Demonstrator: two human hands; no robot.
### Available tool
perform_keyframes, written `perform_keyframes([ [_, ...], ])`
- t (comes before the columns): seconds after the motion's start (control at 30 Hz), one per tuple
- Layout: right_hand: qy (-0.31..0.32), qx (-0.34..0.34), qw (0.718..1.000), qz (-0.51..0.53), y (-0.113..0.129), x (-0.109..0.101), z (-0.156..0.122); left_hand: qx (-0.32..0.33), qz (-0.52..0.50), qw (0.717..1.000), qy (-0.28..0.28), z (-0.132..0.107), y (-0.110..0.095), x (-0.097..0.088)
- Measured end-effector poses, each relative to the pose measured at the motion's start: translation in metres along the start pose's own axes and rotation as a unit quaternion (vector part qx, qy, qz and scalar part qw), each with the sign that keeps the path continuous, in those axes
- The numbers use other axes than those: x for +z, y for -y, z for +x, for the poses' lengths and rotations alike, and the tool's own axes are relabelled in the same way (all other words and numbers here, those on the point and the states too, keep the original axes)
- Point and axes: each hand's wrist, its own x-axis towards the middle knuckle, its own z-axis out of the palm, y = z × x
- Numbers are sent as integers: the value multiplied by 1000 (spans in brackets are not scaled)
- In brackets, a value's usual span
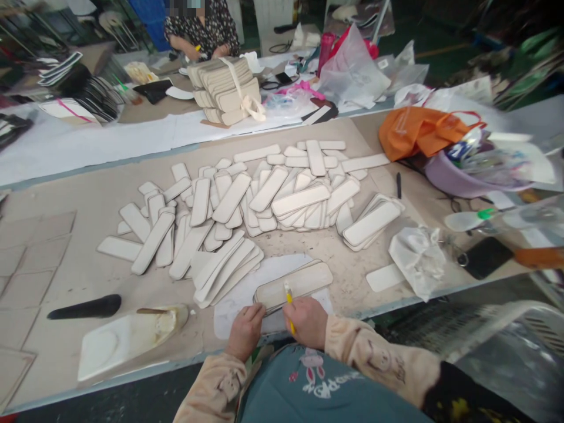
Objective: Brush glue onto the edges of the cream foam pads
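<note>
My right hand point(308, 322) is closed around a thin yellow-handled brush point(289, 295), its whitish tip against the top of a long, round-ended off-white strip point(304, 281). More strips show under that one, on a white sheet point(224, 320) at the table's near edge. With fingers pinched at the stack's left end, my left hand point(245, 330) grips the strips. Just beyond lies a fanned pile of similar strips point(227, 267). A large loose heap of strips point(264, 194) spreads behind it.
At left lie a cut-open white bottle point(114, 343) with a brown stick and a black tapered object point(83, 306). On the right are a white bag point(418, 258), phone point(484, 257), purple basin point(453, 175) and orange bag point(423, 132). Across, a person point(202, 29) works behind tied bundles point(227, 88).
</note>
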Motion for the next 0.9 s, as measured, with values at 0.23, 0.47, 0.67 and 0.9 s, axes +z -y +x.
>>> perform_keyframes([
  [0.23,-53,49,961,267,8,14,15,-15,-3,1000,-14,-2,-5,0],
  [0.47,-114,197,920,319,-55,-6,-21,-45,8,999,-4,-2,-8,0],
  [0.67,-151,200,938,238,-68,-37,-47,-34,-8,999,-28,-3,-5,3],
  [0.9,-56,79,924,369,-10,-5,-2,-46,-27,998,-30,-2,-7,0],
])
